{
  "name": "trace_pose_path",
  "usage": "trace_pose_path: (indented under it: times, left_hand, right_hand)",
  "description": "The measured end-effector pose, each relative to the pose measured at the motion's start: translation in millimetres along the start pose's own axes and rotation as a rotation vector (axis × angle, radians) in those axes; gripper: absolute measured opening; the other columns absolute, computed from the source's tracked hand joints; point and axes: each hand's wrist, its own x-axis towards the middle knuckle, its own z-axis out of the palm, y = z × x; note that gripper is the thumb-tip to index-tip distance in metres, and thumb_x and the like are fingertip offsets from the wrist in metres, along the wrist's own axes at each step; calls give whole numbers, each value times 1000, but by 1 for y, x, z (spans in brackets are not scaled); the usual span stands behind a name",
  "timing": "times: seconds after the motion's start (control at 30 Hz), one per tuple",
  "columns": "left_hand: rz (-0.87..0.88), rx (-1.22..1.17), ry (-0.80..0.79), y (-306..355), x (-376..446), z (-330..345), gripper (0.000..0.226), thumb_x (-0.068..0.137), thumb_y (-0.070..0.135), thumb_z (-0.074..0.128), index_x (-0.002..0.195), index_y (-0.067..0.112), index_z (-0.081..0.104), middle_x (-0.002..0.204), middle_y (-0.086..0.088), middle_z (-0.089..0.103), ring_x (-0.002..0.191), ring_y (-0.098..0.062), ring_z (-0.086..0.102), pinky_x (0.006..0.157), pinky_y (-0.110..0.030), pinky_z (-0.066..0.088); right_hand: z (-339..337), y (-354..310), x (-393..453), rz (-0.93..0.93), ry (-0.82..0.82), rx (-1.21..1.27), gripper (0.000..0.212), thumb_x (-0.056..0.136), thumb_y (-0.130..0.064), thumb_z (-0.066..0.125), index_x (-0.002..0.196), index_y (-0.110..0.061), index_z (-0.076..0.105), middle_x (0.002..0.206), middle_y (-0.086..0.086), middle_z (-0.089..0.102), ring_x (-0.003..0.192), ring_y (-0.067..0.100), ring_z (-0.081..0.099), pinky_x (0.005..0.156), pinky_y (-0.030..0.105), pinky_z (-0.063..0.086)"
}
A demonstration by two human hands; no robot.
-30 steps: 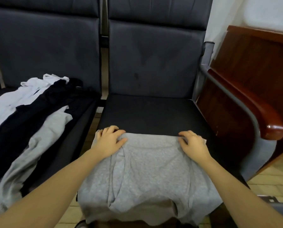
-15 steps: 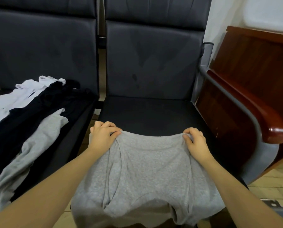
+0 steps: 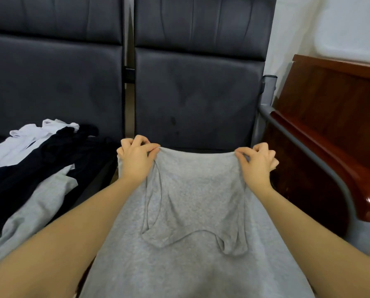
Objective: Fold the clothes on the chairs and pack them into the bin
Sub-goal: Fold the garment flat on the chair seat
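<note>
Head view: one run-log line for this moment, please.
stage: folding | left hand: pinches grey garment top edge | right hand: pinches same edge | pile: unfolded on left chair | bin: not in view

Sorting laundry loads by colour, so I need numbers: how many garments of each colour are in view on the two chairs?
Grey: 2, the grey top that the left hand and right hand pinch, and the grey garment in the pile.
Black: 1, the black garment.
White: 1, the white garment.
Total: 4
</note>
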Motion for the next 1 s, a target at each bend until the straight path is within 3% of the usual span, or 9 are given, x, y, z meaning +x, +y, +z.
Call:
trace_pose_path:
  times: [0.23, 0.43, 0.67, 0.83, 1.0]
  left_hand:
    - [33, -15, 123, 20, 21, -19, 18, 92, 31, 59, 100, 27, 74, 104, 7, 57, 102, -25, 37, 80, -26, 12]
    - [66, -39, 38, 16, -17, -39, 13, 89, 31, 64, 93, 26, 75, 97, 7, 55, 98, -23, 37, 79, -27, 13]
    - [146, -45, 1, 10, -71, -88, 20, 85, 37, 57, 82, 28, 74, 88, 9, 51, 89, -13, 30, 75, -30, 15]
    - [201, -37, -12, 10, -111, -122, 31, 81, 47, 49, 80, 28, 74, 88, 8, 52, 88, -8, 24, 74, -34, 21]
    - [228, -57, 28, 10, -147, -146, 44, 80, 56, 41, 75, 27, 74, 85, 11, 50, 89, -8, 25, 72, -34, 22]
  right_hand:
    - [-12, -17, 14, -23, 142, 64, 11, 91, -26, 63, 93, -26, 74, 93, -3, 36, 91, 16, 26, 83, 28, 12]
    - [-32, -8, -32, 60, 33, 128, 10, 91, -29, 63, 92, -29, 73, 96, -4, 41, 96, 13, 29, 83, 22, 9]
    - [-87, -13, -93, 164, -104, 281, 11, 92, -33, 60, 94, -32, 71, 102, -7, 45, 102, 11, 30, 97, 32, 22]
    - [-124, -21, -137, 140, -146, 359, 11, 91, -29, 62, 92, -30, 73, 98, -7, 50, 101, 7, 30, 80, 19, 10]
    - [-146, -15, -179, 119, -158, 390, 11, 90, -26, 63, 89, -31, 73, 91, -8, 50, 100, 11, 34, 91, 31, 20]
